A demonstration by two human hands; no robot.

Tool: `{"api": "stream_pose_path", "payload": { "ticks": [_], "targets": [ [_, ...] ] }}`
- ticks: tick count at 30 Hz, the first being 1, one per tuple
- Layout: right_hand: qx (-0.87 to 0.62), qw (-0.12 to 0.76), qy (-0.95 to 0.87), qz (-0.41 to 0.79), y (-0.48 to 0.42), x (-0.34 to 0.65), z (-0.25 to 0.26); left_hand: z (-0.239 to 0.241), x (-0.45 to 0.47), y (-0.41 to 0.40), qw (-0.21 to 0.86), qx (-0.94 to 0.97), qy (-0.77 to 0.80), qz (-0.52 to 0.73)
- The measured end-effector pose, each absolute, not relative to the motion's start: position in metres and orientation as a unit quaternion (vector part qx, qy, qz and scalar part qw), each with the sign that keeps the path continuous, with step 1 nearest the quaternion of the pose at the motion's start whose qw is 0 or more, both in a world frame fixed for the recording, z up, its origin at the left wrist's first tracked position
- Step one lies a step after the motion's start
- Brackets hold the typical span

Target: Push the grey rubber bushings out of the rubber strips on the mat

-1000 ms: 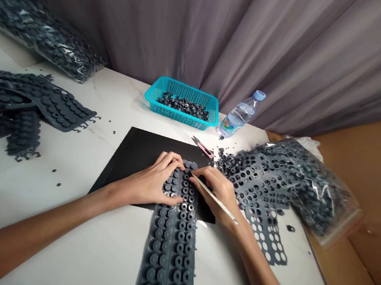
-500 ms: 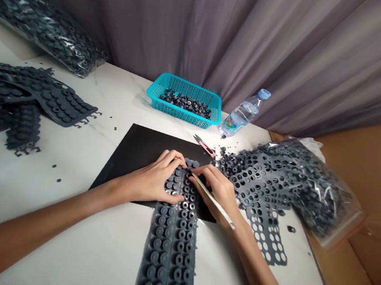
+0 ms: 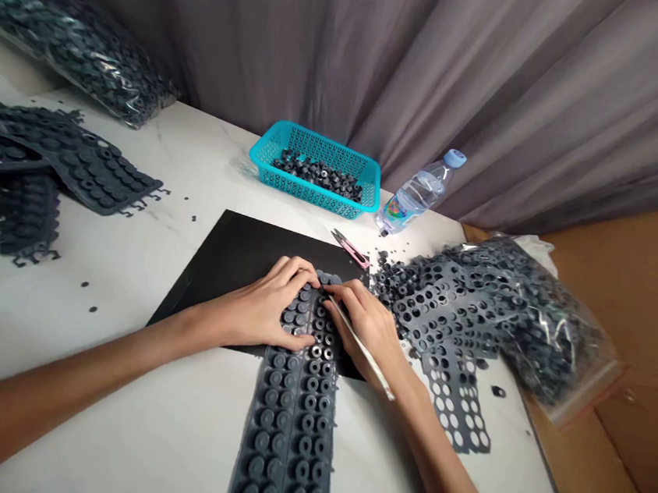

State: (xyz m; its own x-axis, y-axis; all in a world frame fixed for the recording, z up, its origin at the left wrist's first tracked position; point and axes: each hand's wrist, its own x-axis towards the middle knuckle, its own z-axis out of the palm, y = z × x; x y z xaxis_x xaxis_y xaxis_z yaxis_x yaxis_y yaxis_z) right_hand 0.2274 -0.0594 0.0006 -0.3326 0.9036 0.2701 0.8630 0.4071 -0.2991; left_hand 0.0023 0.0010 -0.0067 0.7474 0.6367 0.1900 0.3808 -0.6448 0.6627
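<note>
A long dark grey moulded rubber sheet point(image 3: 291, 431), with rows of round ring-shaped bumps, runs from the near edge of the view onto a black mat point(image 3: 233, 268). My left hand point(image 3: 284, 304) grips its far part, with curled fingers near the far end and the thumb lying across the rings. Between the fingers of my right hand point(image 3: 362, 320) is a slim white pen-like tool point(image 3: 367, 356). Its tip points at a ring close to my left fingertips; the exact contact is hidden. Pink-handled thread snips point(image 3: 351, 249) lie at the mat's far right.
Behind the mat, a turquoise basket point(image 3: 310, 197) holds small grey rubber parts, with a water bottle point(image 3: 417, 193) beside it. Punched-out sheets point(image 3: 439, 313) and a filled plastic bag point(image 3: 554, 341) lie right. More moulded sheets point(image 3: 95, 175) and a large bag point(image 3: 91, 49) are left.
The whole view has shifted slightly, so things appear a little further left. Both hands keep their places on the sheet; the white tool has tilted slightly.
</note>
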Motion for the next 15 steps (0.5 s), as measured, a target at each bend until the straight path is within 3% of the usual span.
{"api": "stream_pose_path", "payload": {
  "ticks": [10, 15],
  "targets": [
    [-0.706, 0.267, -0.655, 0.009, -0.059, 0.234, -0.010, -0.001, 0.003, 0.001, 0.330, 0.881, 0.299, 0.160],
    [-0.668, 0.296, -0.677, 0.089, -0.057, 0.250, -0.003, -0.002, 0.003, 0.000, 0.312, 0.887, 0.295, 0.171]
  ]
}}
